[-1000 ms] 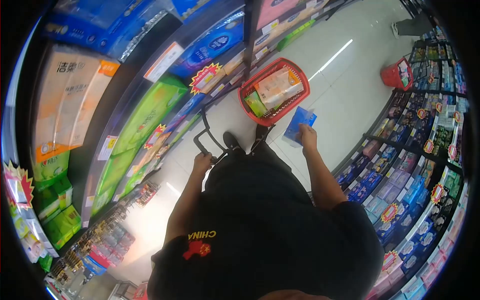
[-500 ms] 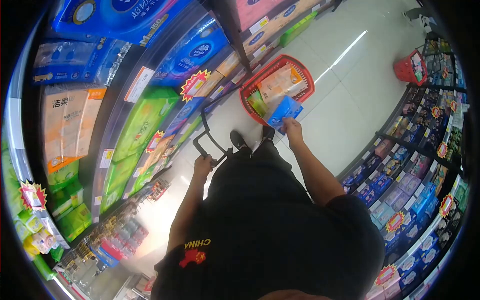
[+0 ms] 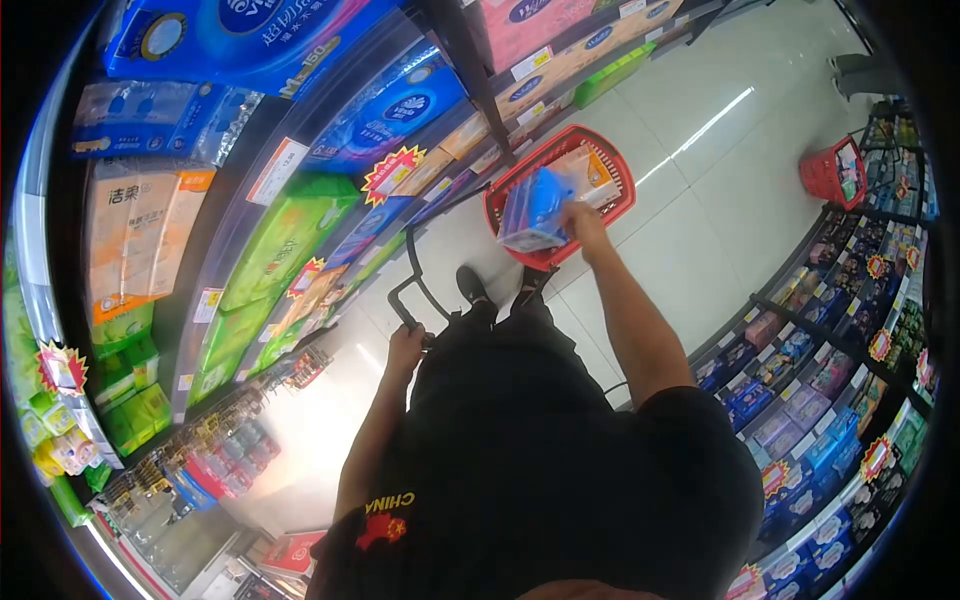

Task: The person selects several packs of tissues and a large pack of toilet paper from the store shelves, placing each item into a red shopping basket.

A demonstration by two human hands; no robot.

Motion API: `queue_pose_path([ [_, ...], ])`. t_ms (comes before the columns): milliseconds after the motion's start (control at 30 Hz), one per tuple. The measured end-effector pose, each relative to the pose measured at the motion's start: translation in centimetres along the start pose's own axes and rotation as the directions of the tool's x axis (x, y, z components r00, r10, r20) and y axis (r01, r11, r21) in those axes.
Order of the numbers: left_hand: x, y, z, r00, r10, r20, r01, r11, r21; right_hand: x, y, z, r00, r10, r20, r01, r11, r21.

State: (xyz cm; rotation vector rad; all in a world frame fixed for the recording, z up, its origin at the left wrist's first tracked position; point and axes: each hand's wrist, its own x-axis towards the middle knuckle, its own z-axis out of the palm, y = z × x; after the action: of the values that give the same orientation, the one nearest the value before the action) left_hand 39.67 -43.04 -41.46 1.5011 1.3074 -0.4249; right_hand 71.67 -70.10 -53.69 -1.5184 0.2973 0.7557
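Note:
In my right hand (image 3: 583, 222) is a blue tissue pack (image 3: 536, 208), gripped at its right end. The pack sits tilted over the red shopping basket (image 3: 621, 163), covering part of what lies inside. An orange-and-white tissue pack (image 3: 598, 172) shows in the basket beside it. My left hand (image 3: 405, 347) is closed around the basket's black pull handle (image 3: 416, 256), close to my left leg.
Shelves of tissue packs line my left, with a green pack (image 3: 285, 245) and a blue pack (image 3: 400, 105) among them. On the right stands a shelf of small packets (image 3: 800, 405). Farther along the floor are another red basket (image 3: 832, 175) and a person's legs (image 3: 862, 75).
My right hand has moved the blue pack left over the basket and turned it, so more of it shows. The left hand stays on the handle. A person's legs have come further into view.

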Motion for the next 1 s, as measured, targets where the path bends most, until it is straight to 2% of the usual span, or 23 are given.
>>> queue_pose_path([
  [100,0.1,0.1,0.0,1.0,-0.015,0.003,0.014,0.999,0.03,3.7,-0.1,-4.0,0.974,0.097,-0.206,-0.078,0.992,0.099],
  [200,0.9,-0.4,-0.2,1.0,-0.02,0.005,0.02,1.0,0.022,3.5,-1.8,-6.4,0.926,0.056,-0.374,-0.014,0.993,0.114],
  [300,1.4,-0.7,0.0,1.0,-0.009,0.009,0.009,1.0,-0.02,1.9,-1.1,-8.0,0.971,0.041,-0.237,-0.066,0.993,-0.097],
  [367,2.4,-1.5,-0.2,1.0,0.014,0.022,-0.013,0.999,-0.037,0.6,2.2,-8.4,0.983,0.044,-0.177,-0.086,0.967,-0.239],
  [400,2.3,-1.3,-0.3,0.999,0.018,0.043,-0.018,1.0,0.006,-0.9,3.8,-7.6,0.966,0.134,-0.219,-0.175,0.968,-0.18],
  [433,2.1,-0.8,-0.6,0.998,0.023,0.06,-0.026,0.999,0.047,-1.2,6.9,-7.6,0.968,0.175,-0.183,-0.208,0.961,-0.183],
  [467,2.0,-0.2,-0.9,0.997,0.033,0.069,-0.039,0.996,0.083,-1.3,12.1,-7.7,0.982,0.118,-0.148,-0.144,0.973,-0.179],
  [500,3.2,-1.0,-0.9,0.993,0.079,0.089,-0.089,0.991,0.105,-3.0,14.0,-7.0,0.978,0.189,-0.094,-0.203,0.961,-0.185],
  [533,3.2,-0.5,-1.0,0.996,0.044,0.073,-0.054,0.989,0.139,-4.5,15.1,-5.4,0.947,0.296,-0.123,-0.318,0.916,-0.243],
  [600,4.4,-0.8,-1.1,0.977,0.158,0.146,-0.182,0.968,0.173,-7.4,16.9,-2.3,0.969,0.228,0.091,-0.122,0.769,-0.628],
  [633,4.6,-0.5,-1.1,0.978,0.116,0.171,-0.143,0.978,0.155,-9.3,16.7,-0.3,0.98,0.144,0.139,-0.041,0.823,-0.566],
  [667,4.7,0.0,-1.0,0.977,0.074,0.201,-0.104,0.985,0.14,-8.2,21.0,0.8,0.981,-0.014,0.194,0.171,0.54,-0.824],
  [700,5.1,0.3,-0.9,0.977,0.114,0.18,-0.155,0.959,0.237,-13.4,11.2,4.3,0.989,0.093,0.117,0.003,0.767,-0.641],
  [733,4.0,2.0,-1.1,0.97,0.106,0.219,-0.15,0.969,0.198,-14.1,9.3,5.3,0.961,0.035,0.275,0.157,0.75,-0.642],
  [800,4.7,2.7,-1.2,0.95,0.144,0.277,-0.189,0.971,0.144,-13.7,7.2,7.3,0.94,0.043,0.338,0.188,0.762,-0.62],
  [900,7.8,1.8,-0.4,0.952,0.162,0.261,-0.187,0.98,0.073,-11.4,3.8,9.9,0.867,0.01,0.498,0.342,0.715,-0.61],
  [1000,5.1,5.8,-0.9,0.924,0.181,0.336,-0.237,0.962,0.133,-11.4,-0.9,13.6,0.863,-0.132,0.487,0.445,0.653,-0.613],
])
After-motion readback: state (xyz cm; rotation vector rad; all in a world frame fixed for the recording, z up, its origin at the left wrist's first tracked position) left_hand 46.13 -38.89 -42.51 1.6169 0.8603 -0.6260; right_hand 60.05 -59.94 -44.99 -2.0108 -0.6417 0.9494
